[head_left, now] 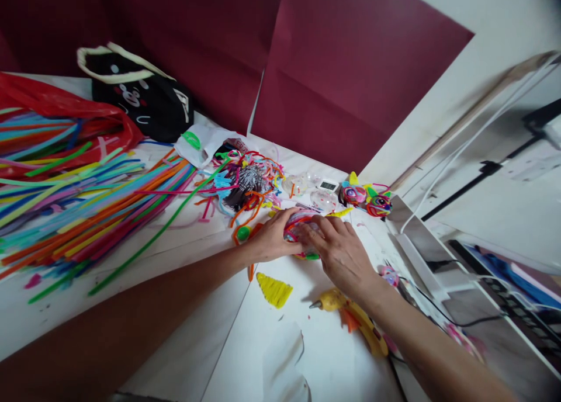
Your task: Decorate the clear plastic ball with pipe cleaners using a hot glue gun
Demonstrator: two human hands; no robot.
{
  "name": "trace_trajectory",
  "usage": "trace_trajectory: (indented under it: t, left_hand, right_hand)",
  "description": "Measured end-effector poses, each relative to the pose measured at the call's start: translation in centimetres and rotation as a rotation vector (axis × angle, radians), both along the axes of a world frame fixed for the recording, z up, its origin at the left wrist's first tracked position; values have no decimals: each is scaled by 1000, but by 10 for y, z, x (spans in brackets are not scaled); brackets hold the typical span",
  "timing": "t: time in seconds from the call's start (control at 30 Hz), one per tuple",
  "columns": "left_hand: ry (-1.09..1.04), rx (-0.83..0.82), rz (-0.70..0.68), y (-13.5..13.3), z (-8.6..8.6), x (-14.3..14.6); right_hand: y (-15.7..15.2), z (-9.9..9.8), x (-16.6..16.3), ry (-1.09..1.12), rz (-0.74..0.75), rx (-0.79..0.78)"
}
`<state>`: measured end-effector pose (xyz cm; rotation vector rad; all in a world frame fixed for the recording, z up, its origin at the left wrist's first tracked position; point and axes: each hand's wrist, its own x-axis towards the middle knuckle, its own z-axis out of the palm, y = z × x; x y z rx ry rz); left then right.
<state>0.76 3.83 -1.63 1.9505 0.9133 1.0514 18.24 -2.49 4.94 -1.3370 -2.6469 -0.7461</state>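
Note:
My left hand [274,235] and my right hand [339,250] meet on the white table [197,332], both closed round a small round piece wound from coloured pipe cleaners [300,224], pink and red with green at its lower edge. A yellow fuzzy cone [274,289] lies just below my hands. A yellow glue gun [346,317] rests under my right wrist. Two finished coiled pipe-cleaner figures [366,198] with eye-like spirals sit behind my hands.
A large spread of loose coloured pipe cleaners [79,203] covers the left side, partly in a red plastic bag [65,110]. A black bear-print bag [140,98] stands at the back. A tangle of scraps [248,186], a small digital timer [328,185] and a laptop [438,256] at right.

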Motion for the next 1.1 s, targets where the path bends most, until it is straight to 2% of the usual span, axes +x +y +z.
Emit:
trace_trajectory:
  t: [0.47,0.87,1.1]
  left_hand:
    - [-24,-18,-4,2,-2,-1]
    - [-202,-169,-95,16,-9,-5]
    - [-275,-283,-114,15,-1,-1]
  right_hand:
    - [1,-2,-6,-35,-25,49]
    - [0,-2,-7,-24,-34,55]
    - [-1,-3,-6,-14,-42,31]
